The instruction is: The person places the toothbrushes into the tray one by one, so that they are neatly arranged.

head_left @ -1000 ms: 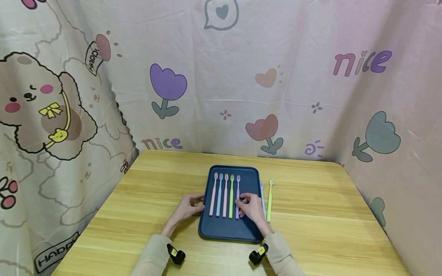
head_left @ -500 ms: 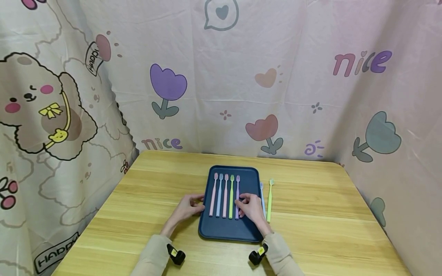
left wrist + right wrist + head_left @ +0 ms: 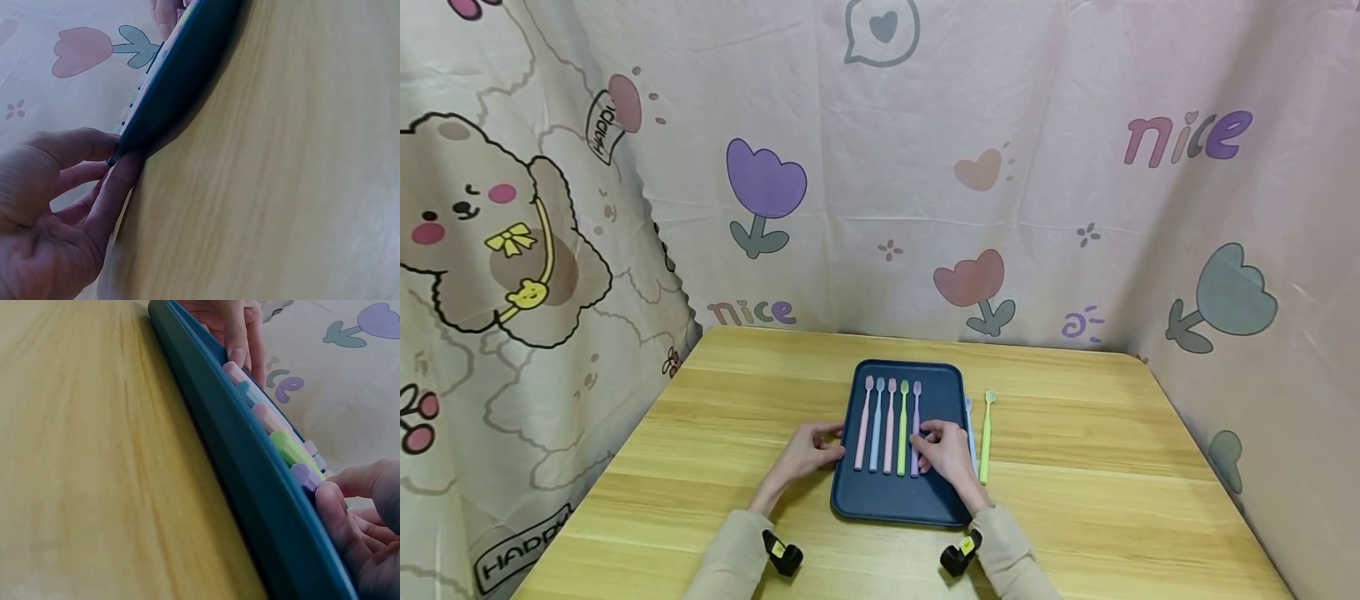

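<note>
A light wooden table (image 3: 1075, 467) is carrying a dark blue tray (image 3: 887, 500) near its middle, with two toothbrushes (image 3: 985, 437) lying just right of it.

hands (image 3: 880, 454) forward, low, fingers curled
</note>
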{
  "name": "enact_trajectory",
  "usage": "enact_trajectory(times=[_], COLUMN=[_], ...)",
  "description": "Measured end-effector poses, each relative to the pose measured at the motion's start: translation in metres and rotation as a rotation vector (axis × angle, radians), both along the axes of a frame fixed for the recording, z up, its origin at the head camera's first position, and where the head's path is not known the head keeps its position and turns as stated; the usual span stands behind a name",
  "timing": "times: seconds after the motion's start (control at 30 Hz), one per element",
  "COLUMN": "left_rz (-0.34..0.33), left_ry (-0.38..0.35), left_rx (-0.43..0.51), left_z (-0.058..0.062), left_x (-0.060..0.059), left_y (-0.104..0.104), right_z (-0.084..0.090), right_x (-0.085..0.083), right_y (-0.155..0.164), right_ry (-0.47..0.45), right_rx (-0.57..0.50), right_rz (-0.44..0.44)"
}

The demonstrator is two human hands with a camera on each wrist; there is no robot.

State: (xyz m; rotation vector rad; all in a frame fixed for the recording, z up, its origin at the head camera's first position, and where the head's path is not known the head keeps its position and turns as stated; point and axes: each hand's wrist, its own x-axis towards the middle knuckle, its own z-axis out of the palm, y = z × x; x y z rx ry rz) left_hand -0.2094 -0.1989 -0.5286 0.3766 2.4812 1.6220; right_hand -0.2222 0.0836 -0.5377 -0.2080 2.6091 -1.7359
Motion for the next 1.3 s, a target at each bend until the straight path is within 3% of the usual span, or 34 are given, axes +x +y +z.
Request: enact_trajectory(times=[0.6, 0.9, 1.1, 1.3], left_rz=[0.011, 0.002, 0.001, 0.011], left_ry=[-0.015, -0.002, 0.001, 0.0], left_rx=[0.0, 0.004, 0.003, 0.002], left_z=[0.001, 0.0, 0.0, 0.0], left_x=[0.0, 0.001, 0.0, 0.0], left_y=[0.002, 0.002, 0.0, 0.0], right_z=[0.003, 0.005, -0.008, -0.013], right_x=[0.001, 0.004, 0.0, -0.002], right_y=[0.005, 0.055, 0.092, 0.104], right_ry=[0.044, 0.151, 0.142, 0.127], right_rx=[-0.041, -0.215, -0.147, -0.031], right_rz=[-0.007, -0.245, -0.367, -0.348])
